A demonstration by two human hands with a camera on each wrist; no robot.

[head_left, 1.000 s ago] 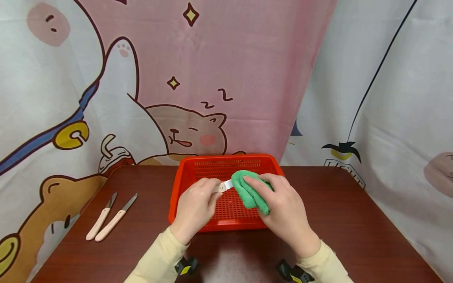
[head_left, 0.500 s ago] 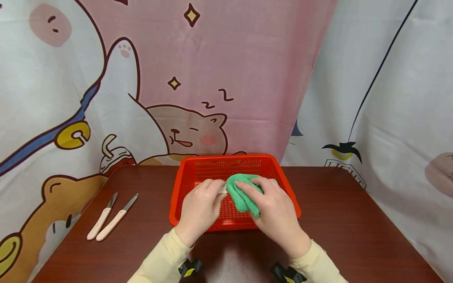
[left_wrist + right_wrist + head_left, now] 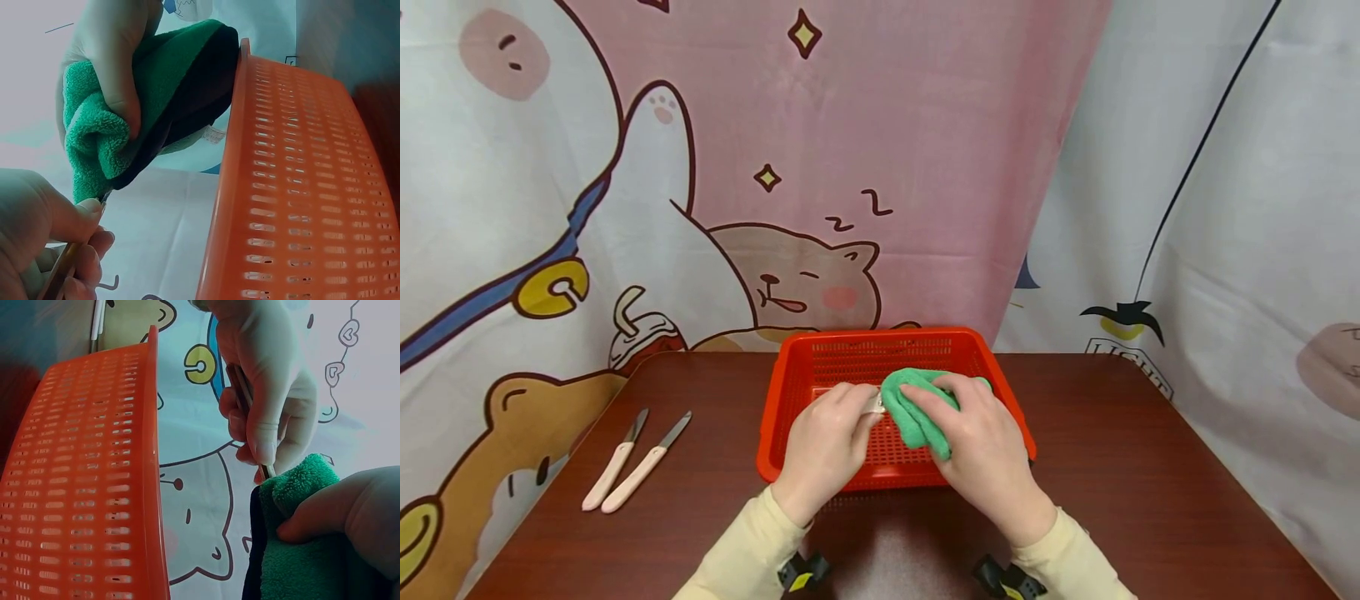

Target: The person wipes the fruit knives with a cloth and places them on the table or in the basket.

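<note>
In the head view my left hand (image 3: 826,437) grips a paring knife (image 3: 874,403) by its pale handle, thumb along its side. Over the blade lies a folded green cloth (image 3: 917,421), which my right hand (image 3: 988,458) pinches between thumb and fingers. The blade is hidden inside the cloth; only the knife's neck shows beside it. From the left wrist, the knife handle (image 3: 60,270) crosses the curled fingers, and the cloth's dark underside (image 3: 187,109) faces the basket. Both hands are above the red basket (image 3: 772,417).
Two more paring knives, one (image 3: 610,479) beside the other (image 3: 638,479), lie on the brown table (image 3: 1150,483) at the left, blades pointing away. A printed curtain (image 3: 940,167) hangs behind the table's far edge.
A second ago bare blade showed between the handle and the cloth. My right hand has since moved left with the cloth, covering it, and my left hand has shifted slightly right.
</note>
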